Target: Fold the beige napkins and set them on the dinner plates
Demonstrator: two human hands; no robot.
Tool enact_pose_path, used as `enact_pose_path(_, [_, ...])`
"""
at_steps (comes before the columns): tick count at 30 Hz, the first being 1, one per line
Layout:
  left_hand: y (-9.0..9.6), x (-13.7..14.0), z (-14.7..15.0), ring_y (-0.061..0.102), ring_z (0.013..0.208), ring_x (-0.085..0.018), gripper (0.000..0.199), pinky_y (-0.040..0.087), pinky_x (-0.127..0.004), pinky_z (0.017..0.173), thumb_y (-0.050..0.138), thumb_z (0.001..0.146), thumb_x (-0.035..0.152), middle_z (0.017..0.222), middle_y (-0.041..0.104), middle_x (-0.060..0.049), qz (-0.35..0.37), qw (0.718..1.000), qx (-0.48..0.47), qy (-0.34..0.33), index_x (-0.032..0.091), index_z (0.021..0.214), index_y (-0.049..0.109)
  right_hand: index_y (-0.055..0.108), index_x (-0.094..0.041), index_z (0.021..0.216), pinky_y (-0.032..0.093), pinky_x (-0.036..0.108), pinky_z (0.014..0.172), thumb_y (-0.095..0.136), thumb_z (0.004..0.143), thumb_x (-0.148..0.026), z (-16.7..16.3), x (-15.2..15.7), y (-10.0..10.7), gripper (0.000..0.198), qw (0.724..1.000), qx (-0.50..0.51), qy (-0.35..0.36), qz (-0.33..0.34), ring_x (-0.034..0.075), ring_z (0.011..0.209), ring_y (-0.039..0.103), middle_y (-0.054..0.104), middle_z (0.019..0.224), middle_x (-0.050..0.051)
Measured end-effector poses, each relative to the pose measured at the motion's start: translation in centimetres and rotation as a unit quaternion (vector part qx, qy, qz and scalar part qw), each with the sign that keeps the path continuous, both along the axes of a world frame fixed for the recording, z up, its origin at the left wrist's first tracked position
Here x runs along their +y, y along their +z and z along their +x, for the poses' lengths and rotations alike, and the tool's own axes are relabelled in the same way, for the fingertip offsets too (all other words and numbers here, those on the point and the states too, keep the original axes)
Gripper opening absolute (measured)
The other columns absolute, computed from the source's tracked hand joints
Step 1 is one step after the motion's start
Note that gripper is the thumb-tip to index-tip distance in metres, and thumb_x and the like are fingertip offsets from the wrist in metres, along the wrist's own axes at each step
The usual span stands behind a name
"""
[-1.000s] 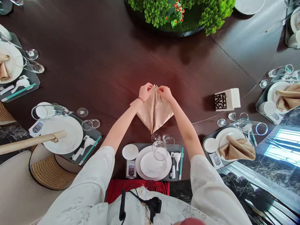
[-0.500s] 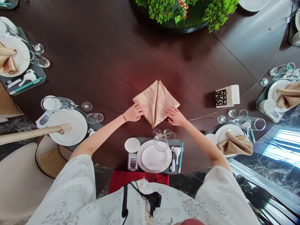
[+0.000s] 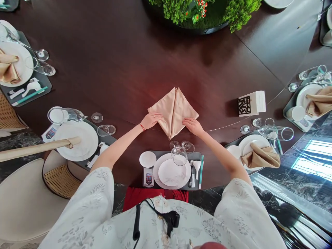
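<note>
A beige cloth napkin (image 3: 173, 112), folded to a diamond with a seam down its middle, lies on the dark table in front of me. My left hand (image 3: 152, 120) rests at its lower left edge, fingers stretched out over the cloth. On the opposite lower edge lies my right hand (image 3: 192, 125), its fingers also extended on the fabric. Both thumbs are hard to make out. Just below the napkin's near point stand clear glasses (image 3: 178, 155), beside a small white plate (image 3: 174, 172) stacked on a larger one.
Around the near setting are a white bowl (image 3: 147, 159), a white spoon (image 3: 197, 167) and teal-ended chopsticks (image 3: 201, 172). A rolled napkin (image 3: 38, 148) crosses the left plate. At right stands a tissue holder (image 3: 244, 105); a green plant centrepiece (image 3: 202, 17) is at the far side.
My left hand has shifted slightly up, its fingers now closer together at the napkin's edge. The right hand stays almost where it was. The napkin keeps its diamond shape.
</note>
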State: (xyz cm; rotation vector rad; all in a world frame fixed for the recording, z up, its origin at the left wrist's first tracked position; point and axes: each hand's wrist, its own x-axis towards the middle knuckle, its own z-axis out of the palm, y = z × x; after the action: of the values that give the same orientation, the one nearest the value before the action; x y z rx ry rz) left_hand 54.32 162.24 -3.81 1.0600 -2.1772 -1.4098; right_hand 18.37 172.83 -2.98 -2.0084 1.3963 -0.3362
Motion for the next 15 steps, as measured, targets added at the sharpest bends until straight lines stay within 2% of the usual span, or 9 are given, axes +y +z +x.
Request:
enact_pose_path(2, [0.2, -0.9, -0.1, 0.071, 0.104, -0.026, 0.016, 0.051, -0.042, 0.108, 0.064, 0.086, 0.026, 0.102, 0.079, -0.008, 0.017, 0.999, -0.017, 0.044, 0.024, 0.093, 0.078, 0.078, -0.020, 0.105, 0.059, 0.041, 0.098, 0.049, 0.104, -0.033, 0.4, -1.1, 0.1, 0.032, 0.995, -0.026, -0.086, 0.045, 0.026, 0.101, 0.073, 0.079, 0.101, 0.011])
enact_pose_path(4, [0.2, -2.6, -0.5, 0.066, 0.082, -0.022, 0.016, 0.052, -0.034, 0.089, 0.063, 0.088, 0.031, 0.080, 0.071, -0.005, 0.030, 0.995, -0.052, 0.081, 0.020, 0.081, 0.071, 0.073, -0.018, 0.092, 0.057, 0.033, 0.081, 0.052, 0.102, -0.038, 0.9, -2.7, 0.0, 0.030, 0.978, -0.039, -0.184, 0.093, 0.021, 0.079, 0.066, 0.071, 0.078, 0.006])
enact_pose_path(6, [-0.1, -4.7, -1.3, 0.056, 0.068, -0.018, 0.024, 0.048, -0.031, 0.077, 0.064, 0.087, 0.031, 0.064, 0.058, -0.001, 0.043, 0.990, -0.096, 0.089, 0.020, 0.067, 0.059, 0.063, -0.019, 0.076, 0.051, 0.029, 0.072, 0.056, 0.098, -0.037, 1.3, -4.5, 0.0, 0.029, 0.956, -0.035, -0.264, 0.126, 0.017, 0.068, 0.056, 0.062, 0.067, 0.002])
enact_pose_path(8, [-0.4, -6.8, -2.8, 0.052, 0.064, -0.016, 0.026, 0.044, -0.030, 0.073, 0.069, 0.081, 0.025, 0.060, 0.052, 0.001, 0.055, 0.985, -0.140, 0.081, 0.020, 0.061, 0.053, 0.055, -0.021, 0.068, 0.048, 0.028, 0.070, 0.060, 0.092, -0.033, 1.7, -6.1, 0.0, 0.027, 0.939, -0.017, -0.310, 0.146, 0.016, 0.065, 0.051, 0.059, 0.064, 0.001])
enact_pose_path(11, [-0.9, -8.9, -6.0, 0.059, 0.073, -0.019, 0.009, 0.047, -0.031, 0.076, 0.074, 0.073, 0.019, 0.074, 0.067, -0.002, 0.044, 0.984, -0.149, 0.088, 0.018, 0.076, 0.066, 0.060, -0.020, 0.075, 0.048, 0.029, 0.072, 0.066, 0.082, -0.030, 2.2, -7.9, -0.2, 0.013, 0.934, -0.009, -0.330, 0.136, 0.017, 0.069, 0.053, 0.064, 0.070, 0.002])
enact_pose_path(12, [-1.1, -9.2, -7.1, 0.062, 0.079, -0.020, 0.014, 0.048, -0.031, 0.079, 0.074, 0.073, 0.018, 0.084, 0.072, -0.004, 0.033, 0.986, -0.134, 0.097, 0.018, 0.087, 0.070, 0.065, -0.020, 0.082, 0.050, 0.030, 0.075, 0.066, 0.081, -0.030, 2.4, -8.5, -0.4, 0.010, 0.937, -0.017, -0.329, 0.120, 0.018, 0.072, 0.056, 0.067, 0.075, 0.003])
enact_pose_path(15, [-1.8, -9.2, -10.0, 0.067, 0.092, -0.024, 0.030, 0.052, -0.033, 0.088, 0.070, 0.077, 0.013, 0.104, 0.077, -0.008, -0.017, 0.987, -0.102, 0.121, 0.016, 0.107, 0.073, 0.070, -0.018, 0.103, 0.052, 0.033, 0.080, 0.062, 0.084, -0.026, 2.9, -10.0, -1.3, 0.022, 0.951, -0.027, -0.301, 0.069, 0.021, 0.081, 0.059, 0.072, 0.086, 0.005])
